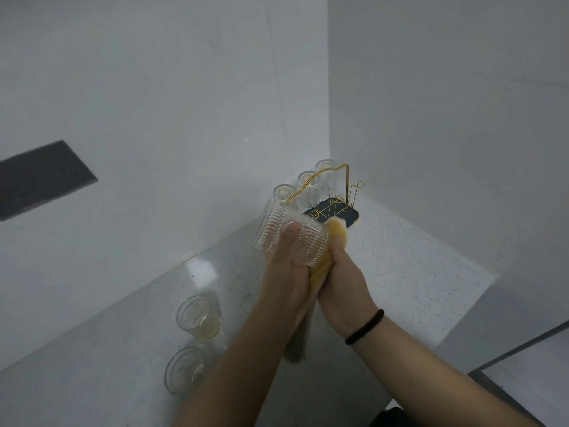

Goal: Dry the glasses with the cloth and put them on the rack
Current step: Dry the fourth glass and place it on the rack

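My left hand (288,272) grips a ribbed clear glass (304,241), held on its side above the counter. My right hand (345,288) holds a yellow cloth (337,234) pressed into the glass's open end; the cloth's tail hangs down between my wrists. Behind the glass stands a gold wire rack (335,192) on a dark tray, with three ribbed glasses upside down on it, the nearest (284,192) at the left. Two more glasses stand upright on the counter at lower left, one (199,317) with a little liquid in it and another (184,369) nearer to me.
The speckled white counter (400,266) fills a corner between two white walls. A dark panel (40,177) is set in the left wall. The counter's edge runs down the right side, with a dark-framed surface (529,368) below it.
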